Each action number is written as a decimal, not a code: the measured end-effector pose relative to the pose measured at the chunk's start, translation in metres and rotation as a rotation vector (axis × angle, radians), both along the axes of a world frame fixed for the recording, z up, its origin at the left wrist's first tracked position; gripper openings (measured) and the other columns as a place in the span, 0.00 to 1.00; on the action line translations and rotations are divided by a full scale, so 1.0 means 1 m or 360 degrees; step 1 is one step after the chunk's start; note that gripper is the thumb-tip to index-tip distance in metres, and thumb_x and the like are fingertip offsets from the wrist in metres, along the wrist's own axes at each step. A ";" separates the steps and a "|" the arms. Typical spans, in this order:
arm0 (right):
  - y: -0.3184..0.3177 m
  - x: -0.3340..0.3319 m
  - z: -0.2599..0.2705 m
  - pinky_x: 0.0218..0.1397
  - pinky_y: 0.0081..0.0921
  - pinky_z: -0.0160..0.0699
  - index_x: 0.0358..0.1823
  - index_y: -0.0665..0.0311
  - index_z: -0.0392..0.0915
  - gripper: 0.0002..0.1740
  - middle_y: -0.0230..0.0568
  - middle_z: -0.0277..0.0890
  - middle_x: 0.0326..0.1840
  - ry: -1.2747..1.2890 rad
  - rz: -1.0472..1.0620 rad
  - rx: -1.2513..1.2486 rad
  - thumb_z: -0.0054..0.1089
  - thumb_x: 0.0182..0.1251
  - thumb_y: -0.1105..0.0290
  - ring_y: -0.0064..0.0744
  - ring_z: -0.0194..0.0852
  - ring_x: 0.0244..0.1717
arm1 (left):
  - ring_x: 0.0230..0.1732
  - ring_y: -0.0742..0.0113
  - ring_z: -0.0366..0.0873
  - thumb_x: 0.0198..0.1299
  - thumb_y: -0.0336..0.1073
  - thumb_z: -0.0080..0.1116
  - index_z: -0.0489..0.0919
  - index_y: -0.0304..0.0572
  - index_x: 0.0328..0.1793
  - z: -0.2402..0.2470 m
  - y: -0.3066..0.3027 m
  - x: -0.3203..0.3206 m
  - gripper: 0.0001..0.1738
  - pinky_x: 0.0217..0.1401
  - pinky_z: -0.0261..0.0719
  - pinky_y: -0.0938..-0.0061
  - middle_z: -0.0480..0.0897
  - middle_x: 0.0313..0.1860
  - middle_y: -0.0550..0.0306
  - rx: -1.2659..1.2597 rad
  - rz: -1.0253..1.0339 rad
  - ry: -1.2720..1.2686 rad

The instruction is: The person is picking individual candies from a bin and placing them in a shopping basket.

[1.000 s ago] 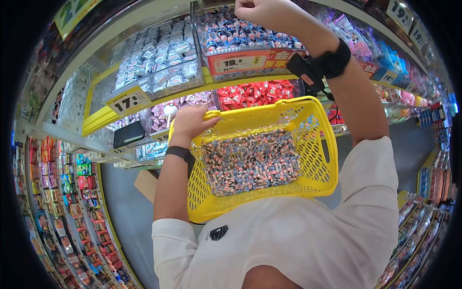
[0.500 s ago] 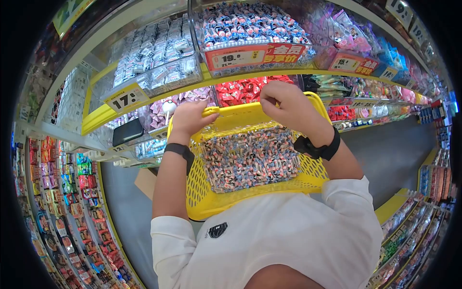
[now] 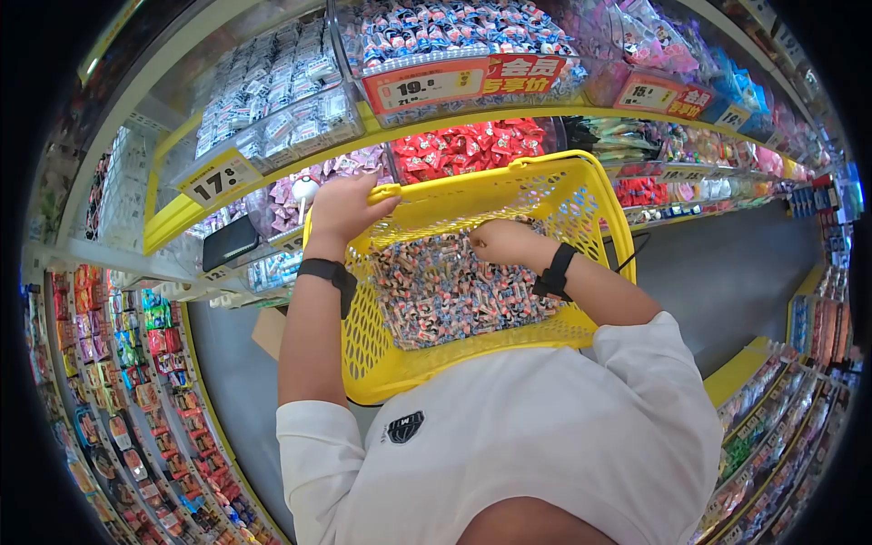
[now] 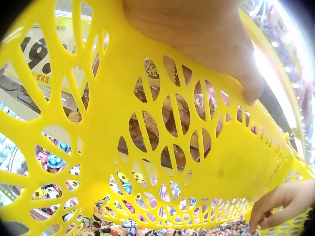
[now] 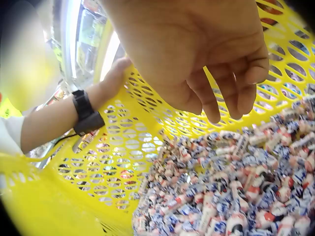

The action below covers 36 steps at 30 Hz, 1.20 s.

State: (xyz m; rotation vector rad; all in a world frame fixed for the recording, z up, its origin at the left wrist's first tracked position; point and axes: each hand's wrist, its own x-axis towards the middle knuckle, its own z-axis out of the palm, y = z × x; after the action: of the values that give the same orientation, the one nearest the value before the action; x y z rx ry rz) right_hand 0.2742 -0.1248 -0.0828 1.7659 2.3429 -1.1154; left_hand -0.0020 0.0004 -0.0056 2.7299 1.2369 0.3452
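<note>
A yellow plastic basket (image 3: 595,245) with perforated walls is in front of my body, its bottom covered with small wrapped candies (image 3: 436,309). At its far left corner my left hand (image 3: 343,211) grips the rim, seen from below in the left wrist view. Inside the basket my right hand (image 3: 510,243) hovers over the candies. In the right wrist view its fingers (image 5: 214,105) hang loosely bent with nothing between them, just above the wrapped pieces.
Shelf bins hold blue-and-white wrapped candies (image 3: 454,32), white packets (image 3: 263,91) and red packets (image 3: 463,145) beyond the basket. A black phone-like slab (image 3: 230,243) rests at the shelf's left. Racks of snacks (image 3: 136,381) line the left side.
My right hand came down from the upper bin, crossed the basket's far rim and is now low inside the basket. The left hand keeps its hold on the rim.
</note>
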 end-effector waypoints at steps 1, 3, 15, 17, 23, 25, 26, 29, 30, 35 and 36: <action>-0.002 0.002 -0.008 0.45 0.51 0.77 0.41 0.65 0.82 0.14 0.53 0.82 0.39 0.0019 0.0013 -0.0066 0.54 0.64 0.64 0.55 0.80 0.40 | 0.33 0.46 0.80 0.56 0.62 0.63 0.80 0.45 0.36 0.000 0.000 0.000 0.26 0.36 0.76 0.53 0.81 0.28 0.48 0.0003 -0.0002 -0.0003; -0.011 0.008 -0.024 0.44 0.51 0.77 0.43 0.65 0.82 0.14 0.54 0.81 0.43 -0.0082 0.0151 0.0009 0.52 0.65 0.64 0.55 0.79 0.39 | 0.34 0.46 0.81 0.56 0.62 0.63 0.81 0.45 0.38 0.000 0.000 0.000 0.26 0.36 0.76 0.53 0.82 0.29 0.48 0.0000 0.0001 0.0010; -0.029 0.003 -0.069 0.35 0.51 0.73 0.53 0.71 0.72 0.15 0.56 0.78 0.37 -0.0133 0.0126 -0.0221 0.47 0.72 0.69 0.52 0.76 0.32 | 0.34 0.47 0.80 0.57 0.61 0.63 0.80 0.45 0.36 -0.001 0.000 0.000 0.25 0.36 0.75 0.53 0.81 0.29 0.49 0.0032 -0.0011 -0.0015; -0.028 0.002 -0.069 0.33 0.51 0.71 0.51 0.70 0.71 0.13 0.56 0.77 0.35 -0.0098 0.0101 -0.0294 0.46 0.72 0.70 0.52 0.74 0.29 | 0.34 0.47 0.80 0.57 0.61 0.63 0.80 0.45 0.35 0.000 -0.001 0.000 0.25 0.36 0.75 0.53 0.81 0.29 0.49 0.0027 -0.0001 -0.0012; -0.033 0.002 -0.066 0.31 0.49 0.66 0.40 0.67 0.69 0.05 0.53 0.70 0.28 0.0183 0.0036 -0.0121 0.49 0.69 0.73 0.51 0.67 0.25 | 0.34 0.47 0.80 0.57 0.61 0.63 0.80 0.44 0.35 -0.001 -0.001 0.000 0.26 0.36 0.75 0.54 0.81 0.28 0.49 0.0055 -0.0015 -0.0054; -0.029 -0.003 -0.038 0.32 0.50 0.66 0.38 0.66 0.68 0.04 0.52 0.69 0.28 0.0196 -0.0037 -0.0380 0.50 0.67 0.73 0.52 0.67 0.27 | 0.34 0.47 0.80 0.57 0.62 0.63 0.80 0.44 0.35 -0.001 -0.001 0.000 0.26 0.36 0.75 0.54 0.81 0.28 0.49 0.0056 -0.0010 -0.0034; -0.028 -0.003 -0.037 0.33 0.50 0.66 0.37 0.66 0.68 0.03 0.52 0.69 0.28 0.0182 -0.0030 -0.0383 0.51 0.67 0.73 0.52 0.68 0.28 | 0.34 0.47 0.81 0.57 0.62 0.63 0.80 0.44 0.35 -0.001 -0.001 0.000 0.26 0.36 0.75 0.54 0.81 0.28 0.49 0.0055 -0.0007 -0.0024; -0.026 -0.002 -0.037 0.34 0.49 0.65 0.35 0.65 0.69 0.03 0.51 0.69 0.29 0.0154 0.0008 -0.0338 0.52 0.65 0.74 0.52 0.68 0.30 | 0.34 0.47 0.80 0.57 0.62 0.62 0.79 0.44 0.35 0.001 -0.002 0.001 0.26 0.36 0.75 0.54 0.81 0.28 0.48 0.0055 -0.0007 -0.0044; -0.026 -0.001 -0.039 0.34 0.48 0.65 0.34 0.64 0.69 0.03 0.51 0.69 0.29 0.0153 0.0034 -0.0286 0.52 0.65 0.74 0.52 0.68 0.30 | 0.34 0.47 0.80 0.57 0.62 0.62 0.79 0.44 0.34 0.001 -0.002 0.001 0.26 0.36 0.75 0.54 0.81 0.28 0.48 0.0052 -0.0008 -0.0039; -0.020 0.000 -0.047 0.36 0.49 0.66 0.32 0.64 0.70 0.03 0.50 0.70 0.31 0.0205 0.0068 0.0045 0.53 0.63 0.74 0.54 0.69 0.32 | 0.33 0.47 0.80 0.57 0.62 0.62 0.79 0.43 0.34 0.000 -0.001 0.000 0.27 0.36 0.75 0.53 0.81 0.28 0.48 0.0042 -0.0017 -0.0038; -0.018 0.001 -0.048 0.37 0.49 0.68 0.33 0.64 0.71 0.03 0.50 0.71 0.32 0.0251 0.0059 0.0134 0.53 0.62 0.73 0.54 0.70 0.33 | 0.33 0.47 0.80 0.57 0.62 0.62 0.79 0.43 0.34 0.000 -0.001 0.000 0.27 0.36 0.75 0.53 0.81 0.28 0.48 0.0041 -0.0016 -0.0041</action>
State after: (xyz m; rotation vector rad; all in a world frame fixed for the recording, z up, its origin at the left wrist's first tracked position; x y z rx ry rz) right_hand 0.2751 -0.1429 -0.1305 1.7110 2.5370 -1.2100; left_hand -0.0021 -0.0006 -0.0058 2.7432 1.2201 0.3969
